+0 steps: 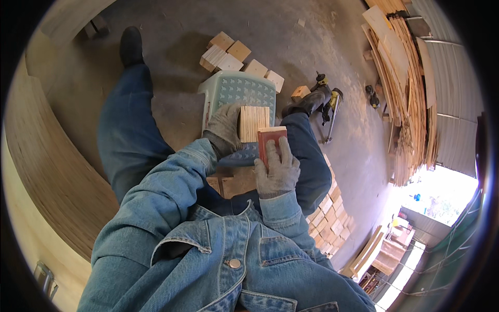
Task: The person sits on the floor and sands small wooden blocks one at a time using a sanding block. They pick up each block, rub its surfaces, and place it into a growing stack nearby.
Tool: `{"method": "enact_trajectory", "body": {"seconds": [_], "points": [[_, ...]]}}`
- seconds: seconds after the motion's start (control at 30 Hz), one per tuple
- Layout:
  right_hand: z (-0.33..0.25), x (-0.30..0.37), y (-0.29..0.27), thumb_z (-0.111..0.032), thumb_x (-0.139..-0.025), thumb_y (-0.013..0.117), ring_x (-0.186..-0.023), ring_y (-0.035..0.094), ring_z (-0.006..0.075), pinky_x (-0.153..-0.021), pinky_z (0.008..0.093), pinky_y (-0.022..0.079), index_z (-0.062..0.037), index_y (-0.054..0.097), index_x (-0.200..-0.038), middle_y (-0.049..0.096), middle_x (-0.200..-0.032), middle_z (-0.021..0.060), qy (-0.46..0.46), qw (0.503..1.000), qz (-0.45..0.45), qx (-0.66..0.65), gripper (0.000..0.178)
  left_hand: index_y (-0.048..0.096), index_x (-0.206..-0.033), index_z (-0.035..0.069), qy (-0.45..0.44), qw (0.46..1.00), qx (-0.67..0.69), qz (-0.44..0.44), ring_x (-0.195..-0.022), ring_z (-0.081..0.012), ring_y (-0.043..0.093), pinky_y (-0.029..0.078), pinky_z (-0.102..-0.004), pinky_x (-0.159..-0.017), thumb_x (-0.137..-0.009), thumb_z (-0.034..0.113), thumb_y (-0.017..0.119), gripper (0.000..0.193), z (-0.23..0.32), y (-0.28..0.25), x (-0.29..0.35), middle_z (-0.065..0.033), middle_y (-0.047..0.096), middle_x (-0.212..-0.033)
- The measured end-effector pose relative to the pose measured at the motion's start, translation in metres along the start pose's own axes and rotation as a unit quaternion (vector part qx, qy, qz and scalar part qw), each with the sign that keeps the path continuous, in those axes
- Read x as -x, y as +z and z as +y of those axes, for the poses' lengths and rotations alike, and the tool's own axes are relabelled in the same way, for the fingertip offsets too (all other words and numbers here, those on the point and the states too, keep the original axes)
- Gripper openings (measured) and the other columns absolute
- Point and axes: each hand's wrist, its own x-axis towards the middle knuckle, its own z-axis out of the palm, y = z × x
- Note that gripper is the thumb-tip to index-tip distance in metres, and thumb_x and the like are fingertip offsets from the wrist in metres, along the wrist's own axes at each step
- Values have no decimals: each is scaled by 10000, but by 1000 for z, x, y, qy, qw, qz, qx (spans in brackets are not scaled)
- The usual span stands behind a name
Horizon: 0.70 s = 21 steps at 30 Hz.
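Head view: the red block [266,137] points its long axis forward.

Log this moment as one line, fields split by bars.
left hand: gloved, holding wood block | right hand: gloved, holding red block | red block: overlaps wood block in view, contact unclear | stool: beneath wood block
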Motion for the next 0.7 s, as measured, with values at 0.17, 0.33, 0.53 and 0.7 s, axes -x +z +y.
{"method": "enact_trajectory", "body": {"seconds": [0.17,0.33,0.53,0.7], "points": [[-28,-105,-2,-355,-886,715,-1156,630,419,-1027,510,509,-212,651,-1460,501,-1607,97,34,999,-2,26,595,409,-1503,122,-27,999,13,-11,-1376,-407,493,405,-469,-1209,-681,321,908,981,-5,-3,-2,-207,509,-1438],[-34,-140,-9,-385,-901,692,-1150,631,423,-1010,519,523,-227,620,-1489,481,-1621,93,37,998,-31,31,613,419,-1496,123,-22,999,29,-25,-1384,-398,488,403,-459,-1217,-668,331,915,987,-17,2,-4,-197,504,-1456],[3,1,1,-380,-892,730,-1245,577,474,-1017,571,493,-185,616,-1476,449,-1619,136,-6,1000,-1,4,626,477,-1393,94,1,1000,-19,5,-1225,-387,569,482,-476,-1101,-637,343,941,921,4,-3,-1,-184,569,-1281],[-2,-32,9,-358,-891,722,-1232,575,482,-1013,559,496,-206,625,-1464,460,-1608,126,-17,1000,23,5,600,486,-1391,92,-3,1000,-26,6,-1218,-392,571,484,-481,-1097,-639,329,941,910,7,-5,-1,-189,569,-1279]]}}
